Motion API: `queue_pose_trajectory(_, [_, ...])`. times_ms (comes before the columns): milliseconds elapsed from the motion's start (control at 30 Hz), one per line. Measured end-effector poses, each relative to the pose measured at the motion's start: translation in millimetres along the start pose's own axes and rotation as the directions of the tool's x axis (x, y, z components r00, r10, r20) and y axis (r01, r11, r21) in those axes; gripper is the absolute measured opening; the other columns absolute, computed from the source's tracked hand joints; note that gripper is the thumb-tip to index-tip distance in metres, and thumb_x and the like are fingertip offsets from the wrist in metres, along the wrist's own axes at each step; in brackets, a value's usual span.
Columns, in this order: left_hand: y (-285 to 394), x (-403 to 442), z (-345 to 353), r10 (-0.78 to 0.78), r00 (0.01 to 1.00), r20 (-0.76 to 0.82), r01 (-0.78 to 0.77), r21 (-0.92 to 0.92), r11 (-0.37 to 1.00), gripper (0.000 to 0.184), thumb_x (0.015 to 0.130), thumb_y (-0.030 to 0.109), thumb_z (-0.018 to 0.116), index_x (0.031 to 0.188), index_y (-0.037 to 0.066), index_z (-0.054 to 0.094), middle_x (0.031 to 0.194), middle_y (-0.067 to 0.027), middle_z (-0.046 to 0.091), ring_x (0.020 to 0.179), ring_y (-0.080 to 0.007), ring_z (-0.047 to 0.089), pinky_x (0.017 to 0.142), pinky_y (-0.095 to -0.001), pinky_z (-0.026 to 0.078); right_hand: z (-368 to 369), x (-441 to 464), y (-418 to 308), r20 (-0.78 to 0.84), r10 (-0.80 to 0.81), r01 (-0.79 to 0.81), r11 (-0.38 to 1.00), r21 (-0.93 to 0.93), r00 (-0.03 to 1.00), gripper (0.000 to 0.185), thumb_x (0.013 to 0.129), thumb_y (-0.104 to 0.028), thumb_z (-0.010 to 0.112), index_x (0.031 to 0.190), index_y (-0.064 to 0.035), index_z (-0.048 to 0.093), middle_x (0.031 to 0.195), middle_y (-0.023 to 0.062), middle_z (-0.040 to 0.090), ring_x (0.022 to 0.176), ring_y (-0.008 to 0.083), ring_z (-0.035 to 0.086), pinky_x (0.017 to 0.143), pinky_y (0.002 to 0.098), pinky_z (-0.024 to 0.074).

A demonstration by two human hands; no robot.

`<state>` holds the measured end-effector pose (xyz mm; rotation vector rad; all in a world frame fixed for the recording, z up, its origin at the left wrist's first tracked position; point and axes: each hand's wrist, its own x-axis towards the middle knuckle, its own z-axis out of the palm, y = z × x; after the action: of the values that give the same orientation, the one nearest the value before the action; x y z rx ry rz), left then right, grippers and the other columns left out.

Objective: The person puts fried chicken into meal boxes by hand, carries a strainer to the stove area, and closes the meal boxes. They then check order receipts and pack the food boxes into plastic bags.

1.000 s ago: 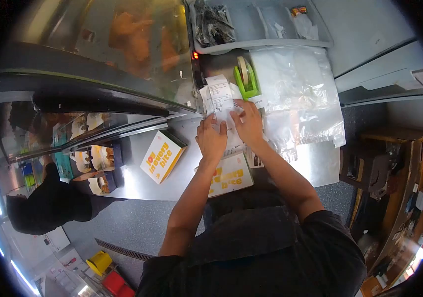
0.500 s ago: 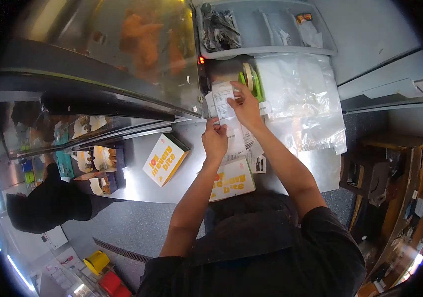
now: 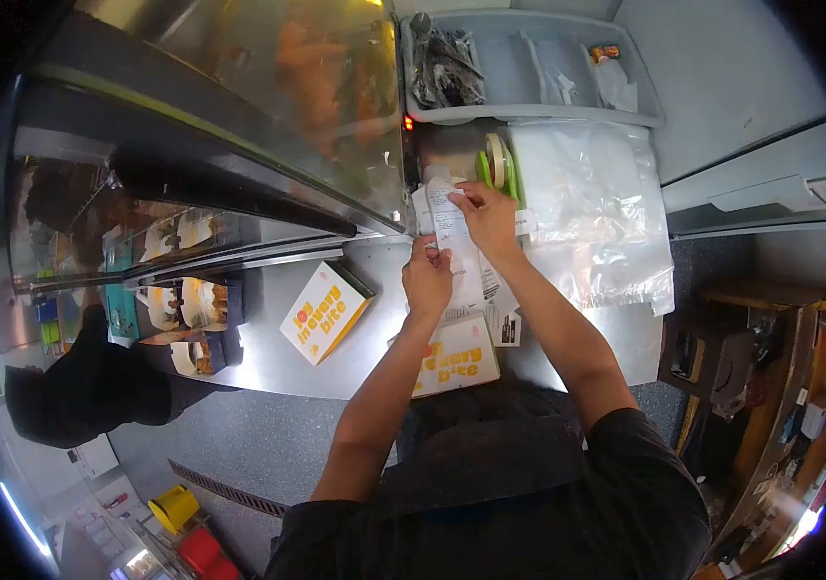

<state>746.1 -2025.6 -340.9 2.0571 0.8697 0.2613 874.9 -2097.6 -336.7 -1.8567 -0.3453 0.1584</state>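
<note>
A printed white receipt [image 3: 447, 220] lies between my two hands, over other paper slips on the metal counter. My left hand [image 3: 427, 285] pinches its lower left edge. Near the upper right edge, my right hand [image 3: 490, 224] grips the same receipt between thumb and fingers. Just beyond my right hand stands a green tape dispenser [image 3: 515, 179] with a roll of tape. Below my hands, close to my body, sits a white box with yellow lettering [image 3: 456, 358], partly covered by my left forearm. A similar lettered box [image 3: 326, 311] rests to the left, turned at an angle.
Clear plastic bags [image 3: 587, 193] lie flat at the right. A grey divided tray [image 3: 553, 111] is at the back, holding black-wrapped items and sachets. Cartons of food [image 3: 202, 304] stand at the left beside a person in black [image 3: 84, 387]. A steel cabinet [image 3: 268, 164] borders the counter.
The view has shifted slightly, so the counter things appear a little lower. Both hands keep their hold on the receipt, with the right fingers drawn closer together at its upper part.
</note>
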Motion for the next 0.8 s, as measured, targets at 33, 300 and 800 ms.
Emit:
queue_pose_trajectory(33, [-0.7,0.3,0.8,0.002,1.0,-0.005,-0.002,-0.002,1.0,0.032,0.081,0.01,0.071,0.11,0.005,0.059,0.078,-0.0105,0.068,0.068,-0.0237,0.066,0.066,-0.0368,0.052,0.9,-1.2,1.3,-0.008,-0.096,0.095,0.993,-0.073,0.995,0.026,0.08,-0.012,0.076,0.103,-0.0029,0.07,0.084,0.0142,0.071,0.069,0.0179,0.067,0.062,0.0279,0.0514])
queue_pose_trajectory(300, [-4.5,-0.9,-0.2,0.028,1.0,-0.002,-0.028,0.027,0.999,0.031,0.08,0.013,0.071,0.109,0.007,0.059,0.082,-0.0102,0.068,0.07,-0.025,0.066,0.069,-0.0376,0.051,-0.6,-8.6,12.2,-0.065,-0.44,0.413,0.877,-0.247,0.895,0.021,0.084,-0.01,0.07,0.104,-0.0062,0.067,0.08,0.017,0.065,0.069,0.0332,0.063,0.061,0.0398,0.0512])
queue_pose_trajectory(800, [-0.4,-5.0,-6.0,-0.002,0.998,0.057,-0.001,0.057,0.998,0.029,0.084,0.015,0.068,0.109,0.008,0.056,0.086,-0.0093,0.07,0.08,-0.0293,0.068,0.075,-0.0417,0.052,3.1,-5.1,21.1,-0.106,-0.459,0.426,0.874,-0.233,0.882,0.02,0.083,-0.011,0.072,0.1,-0.0031,0.065,0.081,0.0156,0.067,0.065,0.027,0.065,0.059,0.0351,0.0505])
